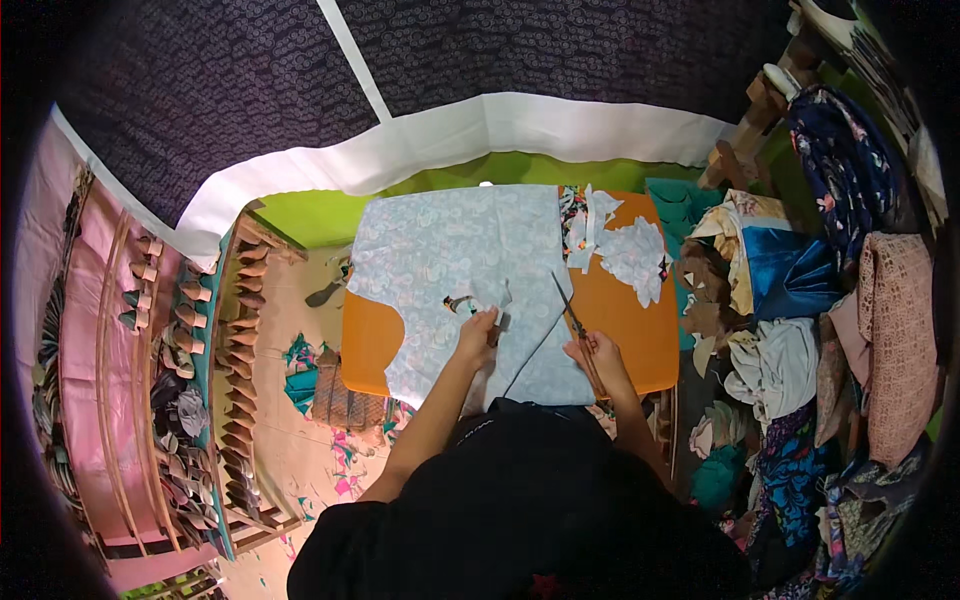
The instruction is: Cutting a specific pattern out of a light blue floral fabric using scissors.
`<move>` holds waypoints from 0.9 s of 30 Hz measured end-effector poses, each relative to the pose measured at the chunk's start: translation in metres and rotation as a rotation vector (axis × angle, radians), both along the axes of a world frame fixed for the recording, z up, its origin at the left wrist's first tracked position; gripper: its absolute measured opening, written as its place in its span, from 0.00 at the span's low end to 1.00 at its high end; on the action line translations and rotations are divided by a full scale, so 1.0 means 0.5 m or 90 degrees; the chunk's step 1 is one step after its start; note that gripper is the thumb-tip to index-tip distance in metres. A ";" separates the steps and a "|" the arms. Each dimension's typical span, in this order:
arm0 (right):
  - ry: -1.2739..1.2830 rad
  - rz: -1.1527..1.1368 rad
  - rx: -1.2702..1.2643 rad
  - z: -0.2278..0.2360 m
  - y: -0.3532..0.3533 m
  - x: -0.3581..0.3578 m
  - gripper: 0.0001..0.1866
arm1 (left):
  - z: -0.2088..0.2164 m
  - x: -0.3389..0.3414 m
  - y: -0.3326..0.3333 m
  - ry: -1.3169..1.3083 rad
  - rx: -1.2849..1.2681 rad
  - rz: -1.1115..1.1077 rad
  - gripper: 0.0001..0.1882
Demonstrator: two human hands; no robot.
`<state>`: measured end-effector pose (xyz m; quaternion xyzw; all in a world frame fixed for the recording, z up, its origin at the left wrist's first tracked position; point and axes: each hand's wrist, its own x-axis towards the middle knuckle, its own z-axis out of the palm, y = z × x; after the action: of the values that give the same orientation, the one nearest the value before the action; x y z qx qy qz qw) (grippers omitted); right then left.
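A large pale blue-grey cloth (470,235) lies spread over an orange table (625,345), with a curved edge at its left side. My left hand (480,335) is closed on a raised fold of this cloth, where a bit of dark, colourful print shows. In my right hand (597,360) is a pair of scissors (565,300), its blades pointing away from me over the cloth's right part. Whether the blades are parted is hard to make out. A dark slanting line runs across the cloth between my hands, down toward my body.
Cut cloth scraps (632,258) lie on the table's far right. Piled fabrics (790,365) crowd the right side. Wooden racks with rows of shoe-shaped pieces (240,370) stand at left. Scraps (345,455) litter the floor; a dark patterned cloth with a white border (480,125) hangs beyond the table.
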<state>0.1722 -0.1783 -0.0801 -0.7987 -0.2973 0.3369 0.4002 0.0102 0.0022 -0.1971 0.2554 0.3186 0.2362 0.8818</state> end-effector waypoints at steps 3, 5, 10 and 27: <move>0.016 0.026 -0.011 -0.008 0.005 -0.003 0.25 | 0.036 0.006 -0.035 0.172 0.051 -0.036 0.10; 0.025 0.032 -0.011 -0.006 0.012 -0.010 0.25 | 0.054 0.006 -0.035 0.346 0.242 -0.054 0.11; -0.005 0.055 -0.014 -0.007 0.026 -0.024 0.20 | 0.094 -0.017 -0.011 0.464 0.445 -0.069 0.12; 0.283 0.207 0.014 0.056 0.030 -0.087 0.17 | 0.288 0.008 0.016 -0.056 -0.058 0.018 0.15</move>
<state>0.1286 -0.1634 -0.0521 -0.6426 -0.3299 0.5604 0.4053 0.0142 0.0102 -0.0530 0.2001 0.2933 0.2447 0.9023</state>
